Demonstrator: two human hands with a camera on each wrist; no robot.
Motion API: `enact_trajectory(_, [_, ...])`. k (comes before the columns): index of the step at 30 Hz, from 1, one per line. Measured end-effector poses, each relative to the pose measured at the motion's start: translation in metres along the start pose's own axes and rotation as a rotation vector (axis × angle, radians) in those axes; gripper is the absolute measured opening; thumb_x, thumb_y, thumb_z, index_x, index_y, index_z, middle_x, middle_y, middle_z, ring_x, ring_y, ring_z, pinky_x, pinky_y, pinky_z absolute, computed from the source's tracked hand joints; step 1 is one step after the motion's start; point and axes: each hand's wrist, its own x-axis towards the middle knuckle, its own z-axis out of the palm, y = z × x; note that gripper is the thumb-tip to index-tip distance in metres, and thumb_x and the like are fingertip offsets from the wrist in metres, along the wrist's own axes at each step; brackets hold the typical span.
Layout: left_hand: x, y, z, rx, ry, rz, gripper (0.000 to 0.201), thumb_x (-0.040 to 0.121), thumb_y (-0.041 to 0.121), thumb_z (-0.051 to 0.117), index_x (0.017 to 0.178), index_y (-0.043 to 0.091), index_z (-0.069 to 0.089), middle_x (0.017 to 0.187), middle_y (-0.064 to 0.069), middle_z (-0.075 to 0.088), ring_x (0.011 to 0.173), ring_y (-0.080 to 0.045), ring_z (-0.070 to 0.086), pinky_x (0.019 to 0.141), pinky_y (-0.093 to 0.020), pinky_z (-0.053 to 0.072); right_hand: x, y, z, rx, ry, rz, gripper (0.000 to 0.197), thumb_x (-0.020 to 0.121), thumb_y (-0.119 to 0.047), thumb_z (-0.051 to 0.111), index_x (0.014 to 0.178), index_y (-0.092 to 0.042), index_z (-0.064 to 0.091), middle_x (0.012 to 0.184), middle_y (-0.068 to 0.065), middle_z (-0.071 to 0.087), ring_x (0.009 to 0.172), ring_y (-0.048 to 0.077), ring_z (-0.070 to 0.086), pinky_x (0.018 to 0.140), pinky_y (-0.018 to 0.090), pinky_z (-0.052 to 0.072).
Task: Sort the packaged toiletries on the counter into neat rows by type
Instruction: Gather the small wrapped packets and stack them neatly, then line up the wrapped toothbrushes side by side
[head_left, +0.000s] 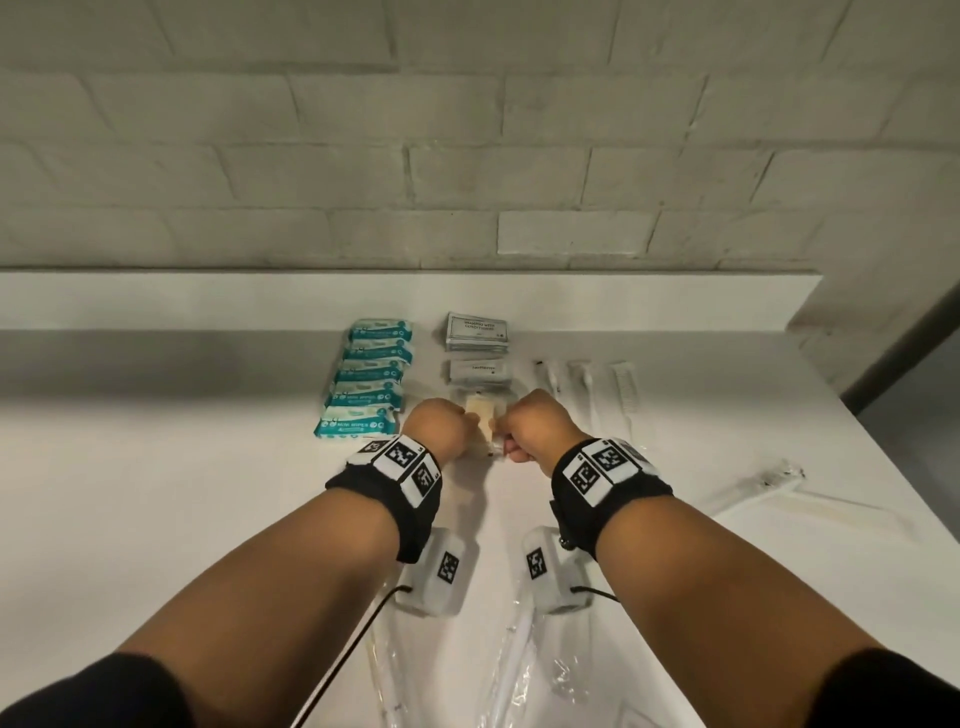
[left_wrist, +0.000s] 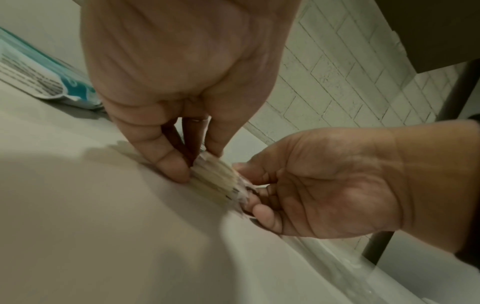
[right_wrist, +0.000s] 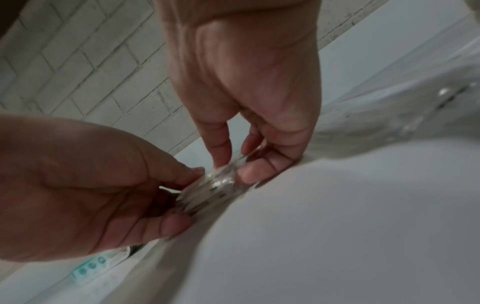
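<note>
A small stack of beige packets in clear wrap (head_left: 484, 422) lies on the white counter (head_left: 182, 467), in front of the toothpaste sachets (head_left: 480, 371) and the grey shampoo sachets (head_left: 477, 332). My left hand (head_left: 467, 423) pinches the stack's left side, thumb and fingers curled round the beige packets (left_wrist: 215, 181). My right hand (head_left: 506, 439) pinches the right side, its fingertips on the crinkled wrap (right_wrist: 215, 185). The left hand (left_wrist: 193, 162) and right hand (right_wrist: 233, 166) face each other across the stack. Several teal wipes packs (head_left: 369, 379) form a column to the left.
Wrapped toothbrushes (head_left: 550, 379) and a white comb (head_left: 623, 387) lie right of the sachets. Another wrapped item (head_left: 763, 483) sits near the counter's right edge. Long clear-wrapped items (head_left: 514, 649) lie under my forearms. A raised ledge (head_left: 208, 296) and brick wall (head_left: 467, 156) close the back.
</note>
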Motion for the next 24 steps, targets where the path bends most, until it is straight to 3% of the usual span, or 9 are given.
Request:
enact_trajectory(3, [-0.012,0.001,-0.008,0.089,0.077,0.018,0.037,0.095,0.035,0.047,0.106,0.005,0.066,0.109,-0.018,0.067,0.095,-0.030,0.063,0.084,-0.033,0.049,0.000,-0.001,-0.007,-0.085,0.060,-0.040,0.016,0.092,-0.024,0.055,0.092,-0.008,0.059,0.074,0.003,0.058,0.058,0.018,0.051,0.049,0.023,0.040])
enact_trajectory(6, [-0.035,0.000,-0.021,0.108,0.158,0.098,0.039,0.094,0.038,0.049,0.126,0.015,0.057,0.125,-0.009,0.061,0.110,-0.026,0.058,0.093,-0.031,0.043,-0.008,0.008,-0.030,-0.599,0.257,-0.259,0.042,0.089,-0.045,0.054,0.120,-0.017,0.056,0.118,0.012,0.053,0.102,0.030,0.056,0.085,0.037,0.050])
enact_trajectory(7, [-0.045,-0.001,-0.026,0.101,0.165,0.132,0.037,0.094,0.036,0.049,0.126,0.019,0.057,0.125,-0.005,0.060,0.107,-0.022,0.057,0.088,-0.027,0.040,-0.012,0.012,-0.038,-0.772,0.269,-0.303,0.046,0.089,-0.046,0.051,0.128,-0.021,0.052,0.127,0.012,0.047,0.111,0.033,0.051,0.093,0.043,0.047])
enact_trajectory(9, [-0.066,-0.003,-0.036,0.101,0.128,0.210,0.028,0.095,0.029,0.050,0.119,0.023,0.061,0.122,0.001,0.062,0.099,-0.015,0.055,0.083,-0.024,0.038,-0.017,0.020,-0.053,-1.040,0.134,-0.307,0.046,0.090,-0.043,0.049,0.132,-0.025,0.051,0.135,0.011,0.043,0.120,0.034,0.045,0.099,0.045,0.042])
enact_trajectory(12, [-0.095,-0.014,-0.050,0.268,-0.003,0.316,0.031,0.093,0.013,0.046,0.113,0.028,0.064,0.119,0.005,0.060,0.103,-0.014,0.056,0.086,-0.026,0.045,-0.035,0.035,-0.067,-1.222,-0.118,-0.226,0.042,0.090,-0.027,0.045,0.130,-0.017,0.052,0.133,0.013,0.046,0.117,0.032,0.049,0.097,0.039,0.044])
enact_trajectory(14, [-0.112,-0.031,-0.058,0.495,-0.145,0.386,0.042,0.087,0.003,0.046,0.110,0.034,0.063,0.117,0.008,0.054,0.106,-0.012,0.051,0.090,-0.027,0.044,-0.049,0.047,-0.073,-1.272,-0.136,-0.276,0.031,0.091,-0.018,0.045,0.119,-0.014,0.057,0.119,0.009,0.053,0.108,0.028,0.053,0.087,0.032,0.046])
enact_trajectory(18, [-0.137,-0.066,-0.067,0.875,-0.310,0.431,0.044,0.084,0.006,0.048,0.096,0.047,0.055,0.119,0.014,0.047,0.108,-0.013,0.049,0.095,-0.032,0.045,-0.080,0.065,-0.090,-1.223,-0.124,-0.257,0.029,0.086,-0.024,0.057,0.114,-0.022,0.066,0.080,-0.006,0.054,0.084,0.019,0.056,0.074,0.028,0.046])
enact_trajectory(21, [-0.150,-0.085,-0.067,0.953,-0.302,0.467,0.041,0.083,0.005,0.054,0.107,0.039,0.053,0.119,0.013,0.044,0.108,-0.014,0.044,0.094,-0.032,0.044,-0.098,0.074,-0.099,-1.332,-0.173,-0.178,0.021,0.079,-0.023,0.063,0.097,-0.020,0.073,0.086,-0.004,0.065,0.079,0.016,0.061,0.074,0.028,0.052])
enact_trajectory(24, [-0.157,-0.094,-0.067,0.981,-0.222,0.553,0.023,0.082,0.025,0.066,0.099,0.035,0.054,0.107,0.013,0.048,0.101,-0.012,0.044,0.085,-0.027,0.043,-0.117,0.075,-0.098,-1.370,-0.086,-0.203,0.019,0.081,-0.022,0.059,0.094,-0.014,0.070,0.094,0.004,0.069,0.084,0.021,0.065,0.077,0.033,0.056])
